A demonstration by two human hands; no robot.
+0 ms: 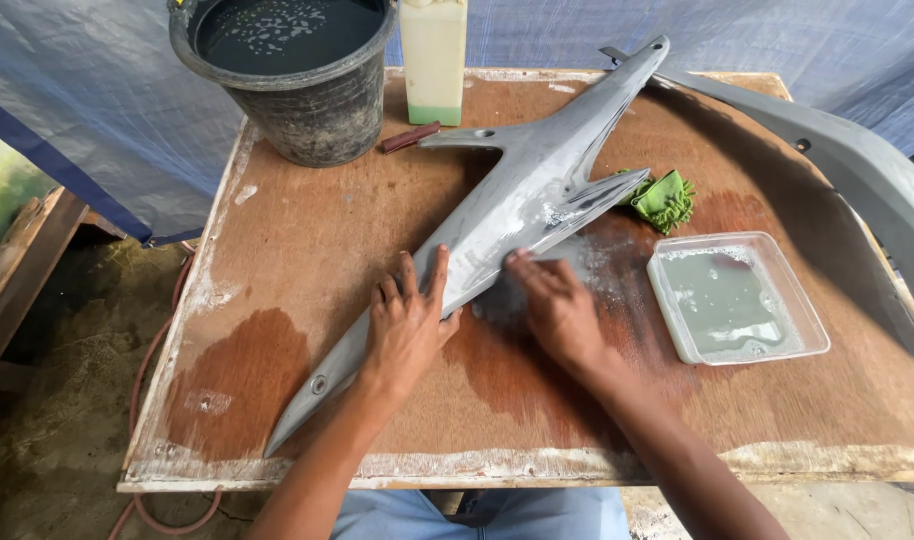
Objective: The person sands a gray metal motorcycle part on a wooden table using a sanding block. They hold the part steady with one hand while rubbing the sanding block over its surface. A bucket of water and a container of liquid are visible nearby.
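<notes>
Outdoor makeshift workshop: worn, wet plywood table (307, 260) on bare dirt ground at lower left, blue tarpaulin sheet (97, 110) across the top, black plastic water bucket (317, 110) upper centre, long grey moulded body panel (517, 200) mid-frame.

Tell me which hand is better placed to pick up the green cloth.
The right hand, probably. It lies on the grey panel on the same side as the green cloth. The left hand is pressed flat on the panel's other side, farther away.
</notes>
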